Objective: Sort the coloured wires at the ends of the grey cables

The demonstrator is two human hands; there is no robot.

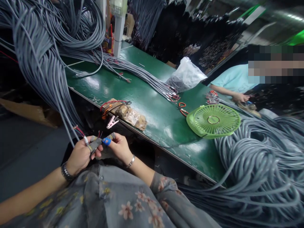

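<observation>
I have the green tabletop (pixel 154 110) running slantwise across my view, its right end buried under a big heap of gray cables (pixel 261 158). At its left end a thick cable bundle (pixel 45 63) spills over the near edge and hangs down close to the left hand. Beyond the right end I see a co-worker (pixel 239 76) in a light blue top, one hand near the cable ends there. A flatter row of cables (pixel 147 76) stretches along the middle of the tabletop toward a white plastic bag (pixel 186 74) by the far edge. A green fan (pixel 213 119) lies against the heap. The left hand (pixel 82 155) is off the near edge, low in front of the body, palm turned inward, its fingers closed around a white-banded cable end (pixel 85 139). The right hand (pixel 120 148) meets it, wrist bent, taped fingertips and blue-covered thumb drawn together; I cannot tell whether they pinch anything. Just past them, a wrapped block (pixel 129 115) sits on the near edge, between the hands and the tabletop's middle, with a pink clip (pixel 112 122) beside it. Thin wires (pixel 100 134) poke up between the fingertips.
</observation>
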